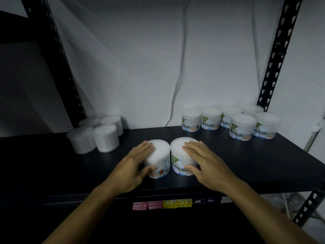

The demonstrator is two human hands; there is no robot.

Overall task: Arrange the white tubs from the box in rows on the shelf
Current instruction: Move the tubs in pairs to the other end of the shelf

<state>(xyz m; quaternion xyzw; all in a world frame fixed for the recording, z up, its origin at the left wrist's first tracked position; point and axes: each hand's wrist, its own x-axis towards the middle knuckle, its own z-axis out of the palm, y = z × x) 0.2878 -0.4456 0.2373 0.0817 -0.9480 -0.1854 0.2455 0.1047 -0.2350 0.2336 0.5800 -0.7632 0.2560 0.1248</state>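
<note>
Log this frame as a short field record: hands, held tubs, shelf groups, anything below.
left hand: grips left front white cotton-bud tub
right hand: grips right front white cotton-bud tub
front tubs: upright, side by side on black shelf
right rear group: six labelled tubs
left rear group: four plain tubs
below shelf: pink and yellow packs

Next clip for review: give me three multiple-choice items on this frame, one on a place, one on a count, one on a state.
1. Where do the labelled white cotton-bud tubs already arranged stand on the black shelf?
A back right
B front left
C centre front

2. How many plain unlabelled white tubs are grouped at the left?
A two
B four
C seven

3. What is the left hand doing?
A hanging idle
B holding a tub
C gripping the post

Key: 1 A, they sit by the right post; 2 B, four lids show; 3 B, its thumb and fingers clasp the left front tub.
</note>
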